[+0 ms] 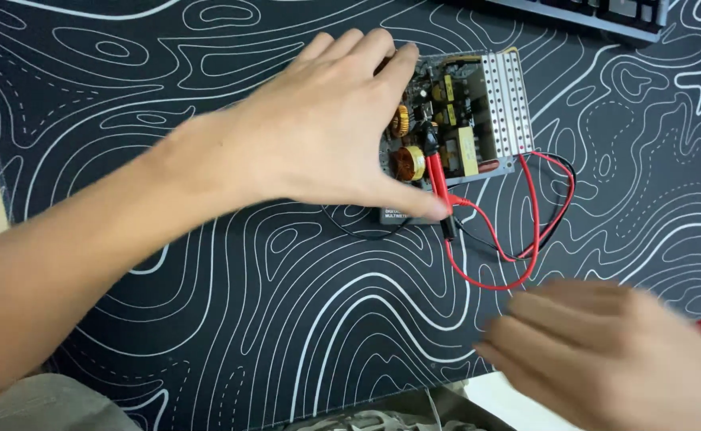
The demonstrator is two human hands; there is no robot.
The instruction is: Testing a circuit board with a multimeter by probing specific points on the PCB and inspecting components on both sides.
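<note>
Your left hand (326,128) lies spread, fingers apart, over the open green circuit board with copper coils (446,120) on the black contour-patterned desk mat (247,303). Red and black probe leads (526,239) loop beside it. Your right hand (606,351) hovers blurred, fingers loosely apart, holding nothing.

Work surface: a black desk mat (287,319) printed with white contour lines covers nearly the whole view. Lying on it at 1 o'clock is an open power supply board (466,120) (copper coils and a perforated metal side visible). Red and black test leads (526,239) loop at 3 o'clock. A keyboard edge (598,16) sits at 12 to 1 o'clock.
</note>
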